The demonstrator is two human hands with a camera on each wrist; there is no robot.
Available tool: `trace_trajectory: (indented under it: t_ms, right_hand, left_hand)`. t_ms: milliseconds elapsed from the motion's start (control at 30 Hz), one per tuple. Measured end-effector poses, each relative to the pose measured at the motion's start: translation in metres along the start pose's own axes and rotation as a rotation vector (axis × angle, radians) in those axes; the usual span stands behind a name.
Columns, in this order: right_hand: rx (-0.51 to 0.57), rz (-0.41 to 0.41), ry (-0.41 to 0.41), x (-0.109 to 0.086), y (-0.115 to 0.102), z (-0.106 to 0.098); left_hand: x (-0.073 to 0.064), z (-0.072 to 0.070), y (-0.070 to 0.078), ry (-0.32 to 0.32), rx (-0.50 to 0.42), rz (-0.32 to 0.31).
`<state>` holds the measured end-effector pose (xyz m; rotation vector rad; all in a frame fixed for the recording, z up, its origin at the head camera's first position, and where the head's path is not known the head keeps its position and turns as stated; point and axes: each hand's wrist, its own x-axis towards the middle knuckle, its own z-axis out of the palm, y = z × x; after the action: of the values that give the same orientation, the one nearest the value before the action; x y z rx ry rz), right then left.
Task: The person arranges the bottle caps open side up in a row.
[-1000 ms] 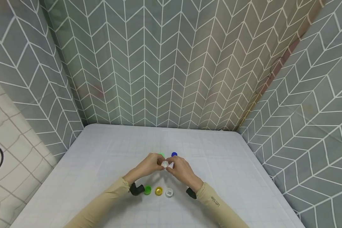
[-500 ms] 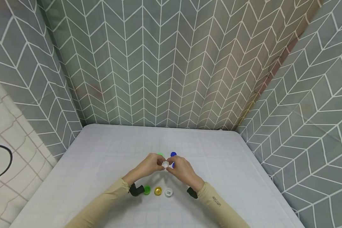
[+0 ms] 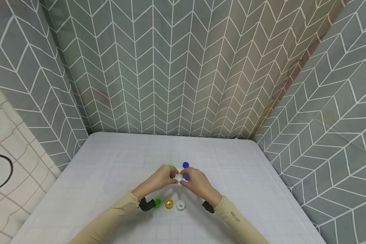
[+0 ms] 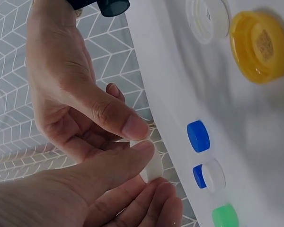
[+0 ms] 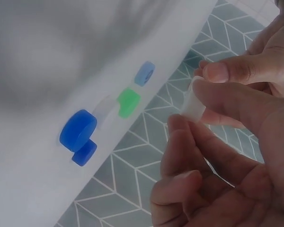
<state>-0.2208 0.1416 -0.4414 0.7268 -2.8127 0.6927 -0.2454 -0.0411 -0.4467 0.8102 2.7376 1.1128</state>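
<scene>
A small white bottle cap [image 3: 178, 177] is held up above the table between both hands. My left hand [image 3: 164, 175] pinches its left side between thumb and fingers, and my right hand [image 3: 197, 182] pinches its right side. The left wrist view shows the white cap [image 4: 154, 168] edge-on, with both thumbs at its upper end. In the right wrist view the same cap [image 5: 193, 105] is partly covered by the right thumb and fingertips. A blue cap [image 3: 186, 177] lies on the table behind the right fingers, partly hidden.
Nearer the person lie a green cap [image 3: 157, 202], a yellow cap [image 3: 169, 203] and a white cap [image 3: 180, 205] in a row on the white table [image 3: 134, 149]. Farther back are a blue cap [image 3: 185, 165] and a light green cap [image 3: 171, 164]. Patterned curtains [image 3: 170, 67] surround the table.
Both hands and the white cap have shifted slightly right and toward the person. The nearer blue cap has come into sight behind the right fingers. Both hands keep their grip.
</scene>
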Motion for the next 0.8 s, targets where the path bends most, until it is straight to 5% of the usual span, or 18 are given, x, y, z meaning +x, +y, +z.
trace_trajectory:
  t_ms: [333, 800]
  right_hand:
    - [0.000, 0.007, -0.076, -0.009, -0.001, -0.012]
    - [-0.145, -0.038, -0.208, -0.026, -0.001, -0.033]
  left_hand:
    - [-0.002, 0.008, 0.009, -0.027, 0.010, 0.041]
    - [-0.009, 0.032, 0.025, -0.047, 0.112, 0.070]
